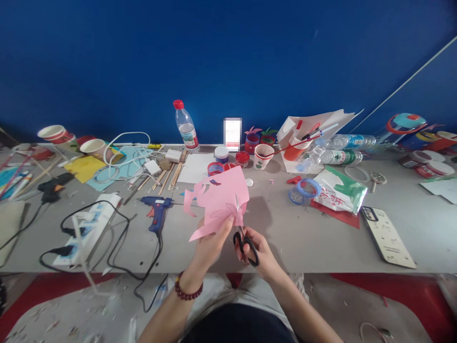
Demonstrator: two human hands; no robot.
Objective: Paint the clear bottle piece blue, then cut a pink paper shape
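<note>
My left hand grips a sheet of pink paper from below, with the thumb on top. Curved pieces are cut out of its left edge, and a drawn outline shows near its lower middle. In my right hand is a pair of scissors with black handles, fingers through the loops. Their blades reach up into the right part of the paper, close to my left thumb. Both hands are above the front of the grey table. The left fingers under the sheet are hidden.
Left of my hands lie a blue glue gun and a white power strip with black cords. Behind stand a bottle, paint jars and a paper cup. To the right are a plastic packet and a phone.
</note>
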